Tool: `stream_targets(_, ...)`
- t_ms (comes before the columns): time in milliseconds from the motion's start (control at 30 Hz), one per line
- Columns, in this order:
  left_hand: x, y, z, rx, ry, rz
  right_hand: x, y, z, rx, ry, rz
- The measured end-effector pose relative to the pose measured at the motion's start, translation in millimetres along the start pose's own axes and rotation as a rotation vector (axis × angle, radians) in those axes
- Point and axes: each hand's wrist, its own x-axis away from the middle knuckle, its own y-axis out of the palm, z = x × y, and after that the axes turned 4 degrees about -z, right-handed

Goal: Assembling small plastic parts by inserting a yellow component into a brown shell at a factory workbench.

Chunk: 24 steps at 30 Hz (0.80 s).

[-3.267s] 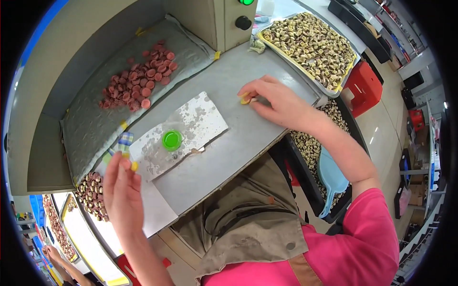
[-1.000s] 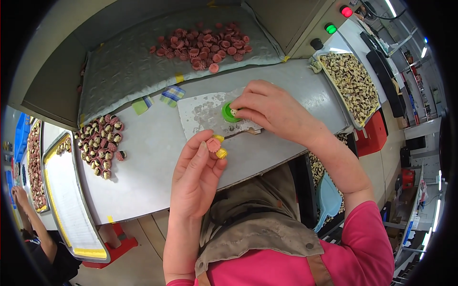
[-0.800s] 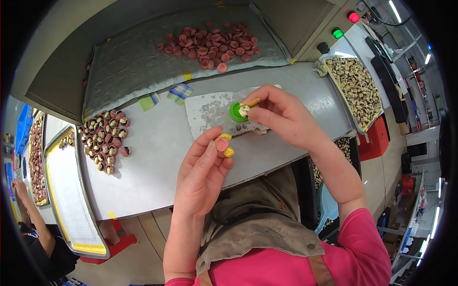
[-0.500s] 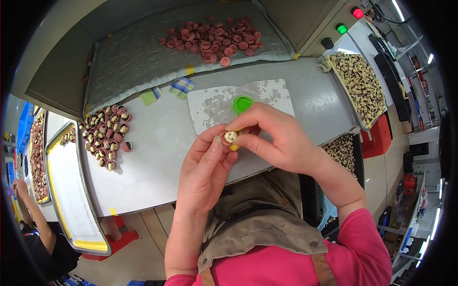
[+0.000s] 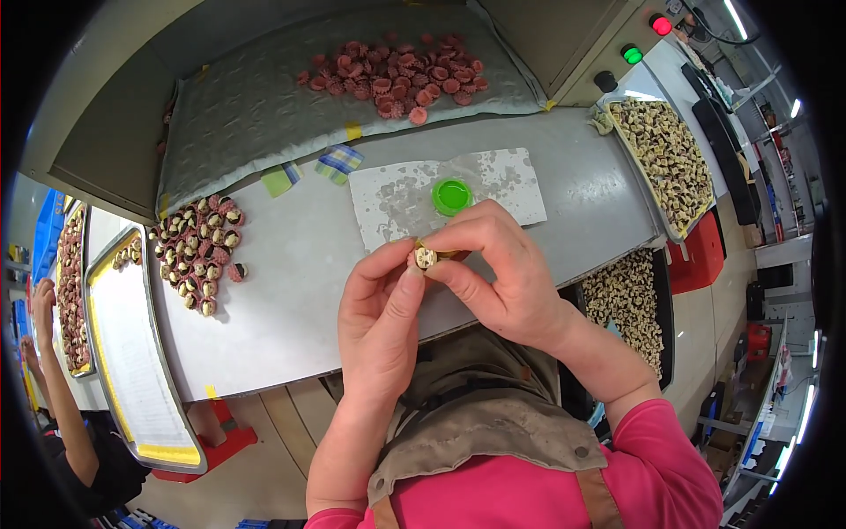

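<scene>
Above the middle of the grey worktable, a small cream piece with dark markings (image 5: 425,258) is pinched between both hands. My left hand (image 5: 383,304) holds it from the left with closed thumb and fingers. From the other side, the thumb and fingertips of my right hand (image 5: 507,278) close on it. A bit of yellow-brown shows beside the piece, under the right fingers; what it is I cannot make out. Just beyond my hands lies a stained white sheet (image 5: 388,207) bearing a small round bright green dish (image 5: 452,197).
Pink frilled cups (image 5: 414,75) lie heaped on a grey padded mat (image 5: 238,115). Pink cups with cream-and-dark pieces (image 5: 198,247) cluster at left, near a yellow-edged tray (image 5: 145,353). At right are a full tray (image 5: 661,159) and a black bin (image 5: 624,304). A co-worker's arm (image 5: 66,406) shows far left.
My hands have turned the small piece so its marked cream face shows differently; the pink beside it is no longer visible. The right hand has shifted slightly lower, uncovering the green dish. The co-worker's arms moved.
</scene>
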Motion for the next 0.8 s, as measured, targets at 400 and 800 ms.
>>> stream_targets(400, -3, 1, 5, -0.019, -0.221, -0.169, 12, -12, -1, -0.106, 0.166, 0.034)
stream_targets(800, -21, 11, -2, -0.156, -0.382, -0.261, 38, -18, 33, -0.326, 0.066, -0.086)
